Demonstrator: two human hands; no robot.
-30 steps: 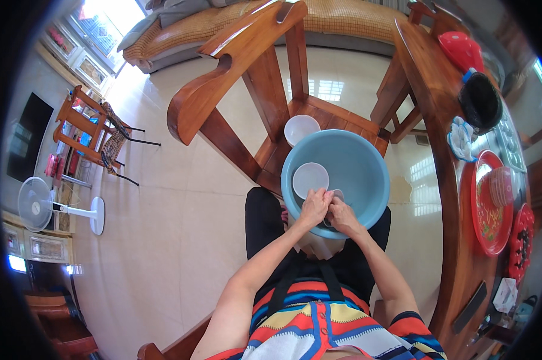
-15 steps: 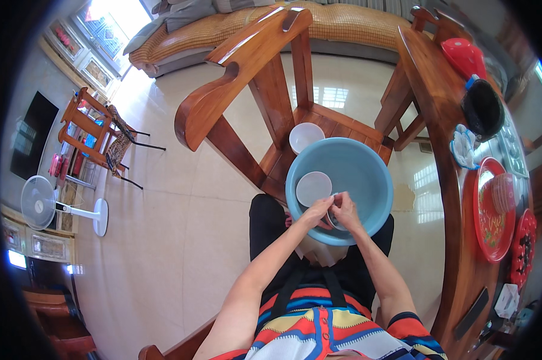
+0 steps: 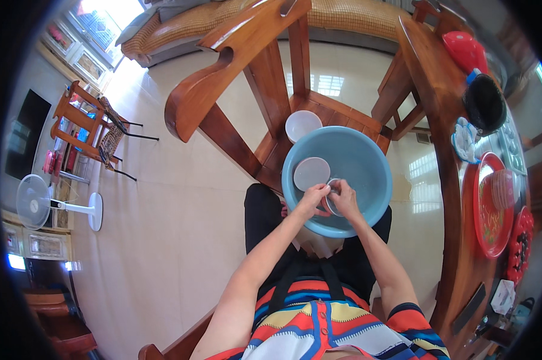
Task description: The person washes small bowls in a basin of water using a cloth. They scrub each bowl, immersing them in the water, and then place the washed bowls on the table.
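Note:
A light-blue basin (image 3: 367, 150) rests on the seat of a wooden chair and over my knees. My left hand (image 3: 311, 202) and my right hand (image 3: 344, 198) meet above its near side, fingertips pinched together. Between and just below them shows a small round dish-like thing with a pale rim; my fingers hide much of it, and I cannot make out exactly what they grip. Inside the basin, a white bowl (image 3: 312, 174) lies by the left wall, close to my left hand. Another white bowl (image 3: 303, 126) stands on the chair seat (image 3: 272, 159) beyond the basin.
On the right, a wooden table (image 3: 424, 78) carries a red tray (image 3: 490, 240), clear plastic containers (image 3: 502, 189), white-and-blue gloves (image 3: 465, 141), a black bowl-shaped thing (image 3: 484, 105) and a red object (image 3: 465, 53). A white fan (image 3: 95, 211) and a chair (image 3: 82, 120) stand on the left.
The view has shifted slightly, so the basin and chair appear a little higher. My hands stay pinched together over the basin, with the right fingers slightly changed in pose.

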